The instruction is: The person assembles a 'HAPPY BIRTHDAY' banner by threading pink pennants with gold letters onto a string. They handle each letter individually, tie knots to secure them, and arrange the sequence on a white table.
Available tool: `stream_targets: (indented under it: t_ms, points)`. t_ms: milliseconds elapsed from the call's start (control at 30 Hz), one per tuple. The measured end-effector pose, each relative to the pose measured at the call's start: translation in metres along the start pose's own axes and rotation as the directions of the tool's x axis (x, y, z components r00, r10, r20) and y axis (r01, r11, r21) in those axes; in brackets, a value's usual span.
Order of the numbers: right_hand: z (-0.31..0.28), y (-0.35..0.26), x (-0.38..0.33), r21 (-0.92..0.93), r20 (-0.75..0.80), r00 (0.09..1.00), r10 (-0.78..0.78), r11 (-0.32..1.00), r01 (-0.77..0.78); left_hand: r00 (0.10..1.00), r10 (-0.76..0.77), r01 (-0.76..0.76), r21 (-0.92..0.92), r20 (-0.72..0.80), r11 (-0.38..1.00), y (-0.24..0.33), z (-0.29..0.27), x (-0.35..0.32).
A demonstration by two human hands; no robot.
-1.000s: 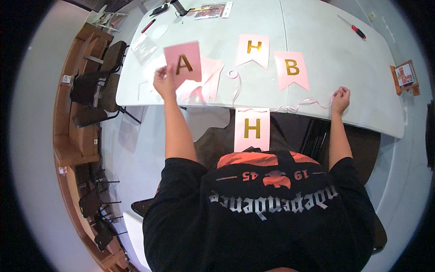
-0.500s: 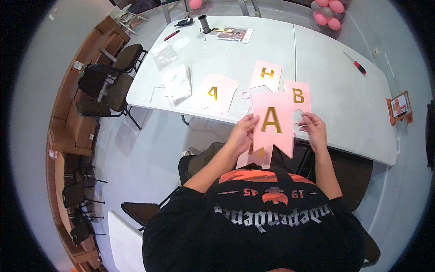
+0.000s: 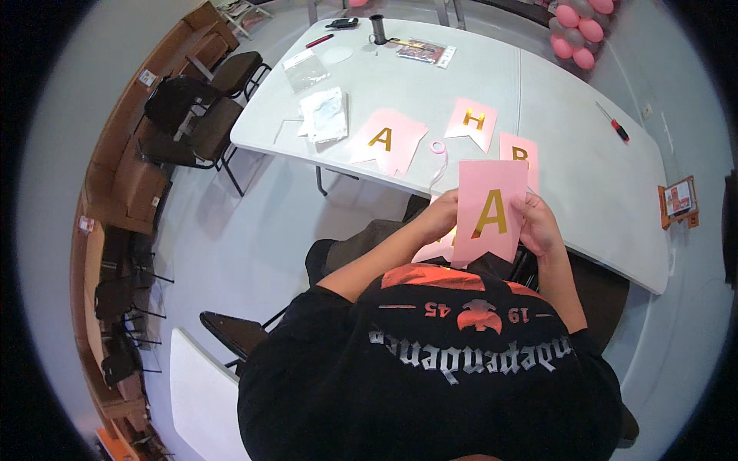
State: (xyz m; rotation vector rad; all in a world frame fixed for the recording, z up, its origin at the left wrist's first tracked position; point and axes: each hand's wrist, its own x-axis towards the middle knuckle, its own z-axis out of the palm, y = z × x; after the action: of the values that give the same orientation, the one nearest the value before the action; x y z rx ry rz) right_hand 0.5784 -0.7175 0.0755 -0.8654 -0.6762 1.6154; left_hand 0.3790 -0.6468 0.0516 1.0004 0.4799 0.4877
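A pink swallowtail banner card [image 3: 493,178] with a gold letter is held up at the table's front edge. My left hand [image 3: 440,218] grips its left edge, the fingertips hidden behind it. At the right edge my right hand [image 3: 540,224] pinches it, thumb on the front. A second pink card [image 3: 437,250] shows partly behind and below it, near my lap. Just beyond my left hand, a narrow pale pink ribbon roll [image 3: 438,147] trails a loose end toward it. Two more lettered cards, one farther back [image 3: 470,127] and one partly covered [image 3: 519,143], lie on the table.
On the white table [image 3: 584,192] are a stack of pink cards [image 3: 388,140], white packaging [image 3: 324,115], a clear bag [image 3: 305,71], a dark spool [image 3: 377,31], a flat packet [image 3: 427,52], a red pen [image 3: 319,41] and a screwdriver [image 3: 619,131]. Chairs [image 3: 204,127] stand at left.
My right hand, earlier apart from the card with fingers bent, now holds its right edge. The card sits more upright and square between both hands. The whole view has shifted slightly.
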Motion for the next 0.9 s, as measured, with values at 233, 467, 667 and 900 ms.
stream_targets:
  t_ms: [233, 467, 667, 900]
  points:
    - [0.006, -0.001, 0.0, 0.019, 0.033, 0.999, -0.023, 1.0, 0.023, 0.998, 0.055, -0.046, 0.316, -0.019, 0.948, 0.007, -0.005, -0.006]
    - [0.007, 0.002, 0.0, 0.102, 0.108, 0.992, -0.066, 0.993, 0.055, 0.985, 0.172, -0.172, 0.254, 0.022, 0.952, 0.0, -0.018, -0.015]
    - [0.012, -0.001, 0.0, 0.123, 0.109, 0.981, -0.16, 0.981, 0.147, 0.941, 0.305, -0.272, 0.21, -0.143, 0.939, 0.024, -0.013, -0.027]
    - [0.001, -0.027, -0.011, -0.047, -0.075, 0.966, -0.246, 0.969, 0.243, 0.803, 0.456, -0.419, 0.181, -0.384, 0.89, 0.059, -0.014, -0.044]
